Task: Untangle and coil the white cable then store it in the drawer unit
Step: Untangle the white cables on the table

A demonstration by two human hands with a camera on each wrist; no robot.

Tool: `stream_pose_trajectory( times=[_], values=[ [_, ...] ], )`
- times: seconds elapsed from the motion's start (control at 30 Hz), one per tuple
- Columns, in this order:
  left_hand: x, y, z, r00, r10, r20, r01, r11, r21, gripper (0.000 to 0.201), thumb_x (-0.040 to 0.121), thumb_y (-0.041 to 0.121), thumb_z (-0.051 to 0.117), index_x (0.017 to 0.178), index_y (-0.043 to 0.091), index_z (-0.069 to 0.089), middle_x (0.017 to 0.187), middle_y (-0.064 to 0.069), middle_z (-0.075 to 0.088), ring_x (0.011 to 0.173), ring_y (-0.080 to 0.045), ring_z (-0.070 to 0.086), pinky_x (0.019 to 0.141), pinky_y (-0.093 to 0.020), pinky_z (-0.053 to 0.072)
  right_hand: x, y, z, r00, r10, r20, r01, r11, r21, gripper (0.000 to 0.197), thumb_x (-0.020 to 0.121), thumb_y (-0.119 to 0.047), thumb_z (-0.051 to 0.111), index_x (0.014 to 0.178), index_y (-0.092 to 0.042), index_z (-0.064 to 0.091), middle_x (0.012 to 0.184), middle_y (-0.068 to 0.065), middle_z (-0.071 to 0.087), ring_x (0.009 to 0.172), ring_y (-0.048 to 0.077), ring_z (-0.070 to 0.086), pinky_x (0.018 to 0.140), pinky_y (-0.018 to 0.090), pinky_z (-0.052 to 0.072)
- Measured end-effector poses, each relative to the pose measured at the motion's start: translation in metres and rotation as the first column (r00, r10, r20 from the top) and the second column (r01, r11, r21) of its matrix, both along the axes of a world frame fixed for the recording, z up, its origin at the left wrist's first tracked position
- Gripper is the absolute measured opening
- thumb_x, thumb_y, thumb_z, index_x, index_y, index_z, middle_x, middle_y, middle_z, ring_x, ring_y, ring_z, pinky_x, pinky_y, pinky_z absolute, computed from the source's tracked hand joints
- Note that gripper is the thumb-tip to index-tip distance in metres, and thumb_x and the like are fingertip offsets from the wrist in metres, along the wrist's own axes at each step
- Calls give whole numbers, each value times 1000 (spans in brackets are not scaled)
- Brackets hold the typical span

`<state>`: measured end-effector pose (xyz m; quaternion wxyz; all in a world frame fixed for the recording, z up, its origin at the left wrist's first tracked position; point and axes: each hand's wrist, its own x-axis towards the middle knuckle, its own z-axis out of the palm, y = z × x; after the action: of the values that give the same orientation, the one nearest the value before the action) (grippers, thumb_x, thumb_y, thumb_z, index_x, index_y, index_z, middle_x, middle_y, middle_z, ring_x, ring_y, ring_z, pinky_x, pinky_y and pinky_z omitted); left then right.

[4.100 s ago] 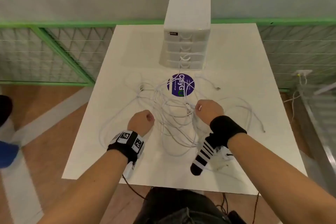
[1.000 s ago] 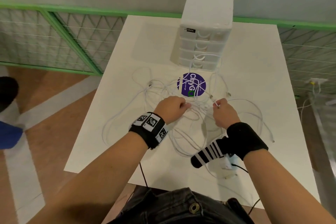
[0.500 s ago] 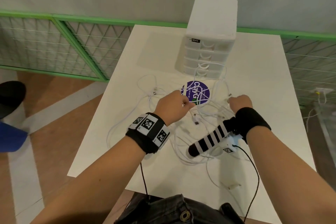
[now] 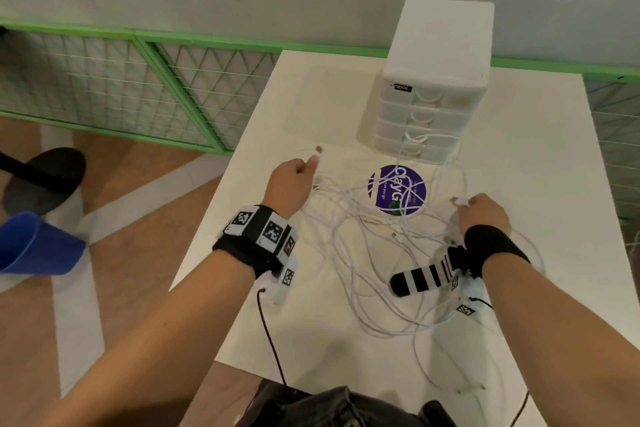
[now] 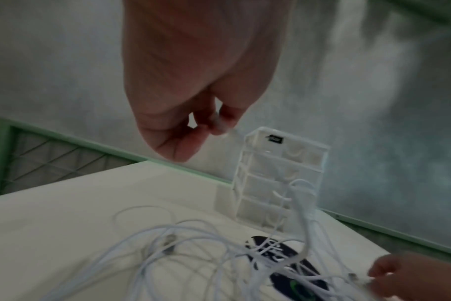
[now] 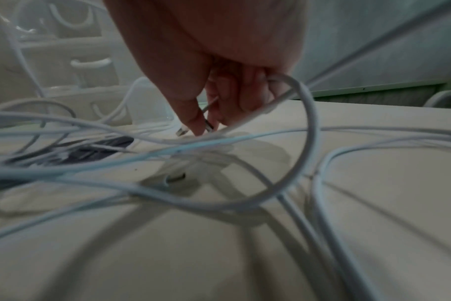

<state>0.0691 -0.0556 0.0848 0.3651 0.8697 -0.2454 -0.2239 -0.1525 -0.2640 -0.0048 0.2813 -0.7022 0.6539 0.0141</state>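
A tangle of white cable (image 4: 367, 253) sprawls over the middle of the white table (image 4: 540, 156). My left hand (image 4: 294, 177) is at the tangle's left side and pinches a cable end (image 5: 223, 127) between thumb and fingers, lifted off the table. My right hand (image 4: 481, 211) is at the right side and pinches another plug end (image 6: 193, 128), with a loop of cable (image 6: 307, 126) hooked over its fingers. The white drawer unit (image 4: 436, 80) stands at the back of the table, drawers closed, with strands of cable lying against its lowest drawers.
A round purple sticker (image 4: 396, 189) lies under the cables in front of the drawer unit. Green wire-mesh fencing (image 4: 138, 90) runs behind and left of the table. A blue bin (image 4: 31, 243) and a dark stool (image 4: 45, 180) stand on the floor at left.
My hands have drawn apart: the left has moved out to the left with its cable end, the right out to the right, stretching the tangle between them.
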Motion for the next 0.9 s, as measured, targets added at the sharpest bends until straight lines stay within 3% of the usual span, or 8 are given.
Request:
stream_pose_trajectory(
  times=[0.1,0.23,0.37,0.47,0.6,0.67,0.77,0.9],
  values=[
    [30,-4,-24,997,37,-61,-34,998,50,43,99,23,41,58,13,50,79,-19,65,80,-36,60,78,-39,47,-2,1,11,996,-65,65,72,991,-111,33,90,-22,44,112,-1,55,114,25,57,99,41,57,82,41,46],
    [54,-28,-46,995,-92,-32,97,968,233,25,94,2,38,95,1,62,118,-22,63,111,-36,56,90,-33,40,-2,19,40,966,-30,255,107,951,-291,22,83,-25,52,94,-7,59,89,16,66,78,31,55,70,34,42],
    [68,-46,-62,971,-233,58,194,902,386,29,97,24,40,111,4,56,115,-16,61,105,-34,56,81,-34,41,4,41,61,890,108,442,90,910,-404,13,81,-27,63,87,-15,61,96,3,69,72,17,54,70,26,38],
    [76,-51,-76,941,-328,82,255,849,462,30,96,19,39,121,13,55,125,-13,59,111,-34,55,88,-37,43,12,56,73,809,197,554,51,916,-399,10,79,-24,66,82,-21,56,96,-12,67,53,1,47,66,26,42],
    [82,-56,-92,894,-439,97,332,790,515,40,94,12,38,125,28,58,127,-7,61,112,-31,58,93,-38,47,24,70,74,783,267,562,-37,921,-387,19,80,-30,67,75,-18,51,65,-22,60,46,13,38,51,22,36],
    [81,-60,-97,863,-486,138,354,777,520,30,93,14,44,109,24,66,109,-6,67,101,-31,62,81,-36,49,29,75,71,792,270,547,-58,926,-373,25,82,-36,65,76,-17,51,54,-21,54,47,11,38,47,16,31],
    [80,-66,-99,809,-549,208,355,740,571,12,92,19,53,92,14,64,94,-10,65,85,-31,60,67,-32,39,34,76,66,790,214,574,-18,945,-327,27,85,-41,61,80,-16,53,63,-12,58,54,4,45,53,14,34],
    [76,-66,-97,819,-530,219,295,717,631,20,93,14,50,109,7,61,111,-16,59,93,-35,60,74,-38,45,38,75,63,814,290,504,-107,926,-362,25,86,-39,59,82,-16,53,79,1,61,74,15,50,60,22,36]
  ],
)
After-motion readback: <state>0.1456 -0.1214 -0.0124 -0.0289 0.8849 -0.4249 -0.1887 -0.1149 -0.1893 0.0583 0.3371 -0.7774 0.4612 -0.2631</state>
